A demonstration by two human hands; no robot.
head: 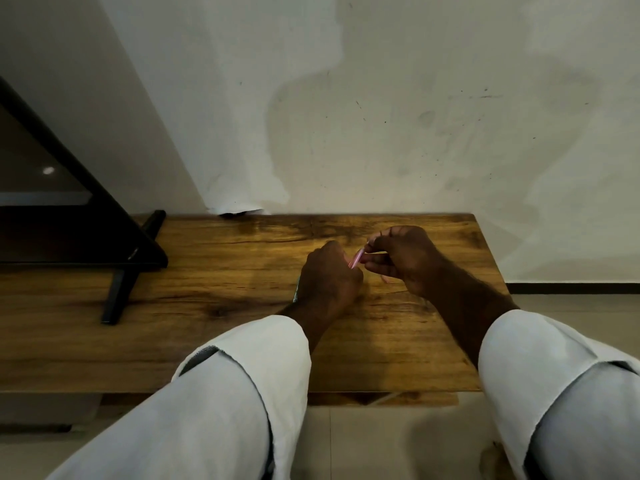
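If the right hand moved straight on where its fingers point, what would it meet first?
Probably the left hand, gripping the other end of the pink strip that the right hand pinches; depth unclear.

I wear a pale, off-white long-sleeved garment of smooth, loose fabric. My left sleeve (pixel 225 393) and right sleeve (pixel 554 375) are each turned back into a wide cuff ending partway along the forearm. A darker grey strip shows at each fold line. Beyond the cuffs, the forearms, left hand (pixel 327 278) and right hand (pixel 401 259) are bare.
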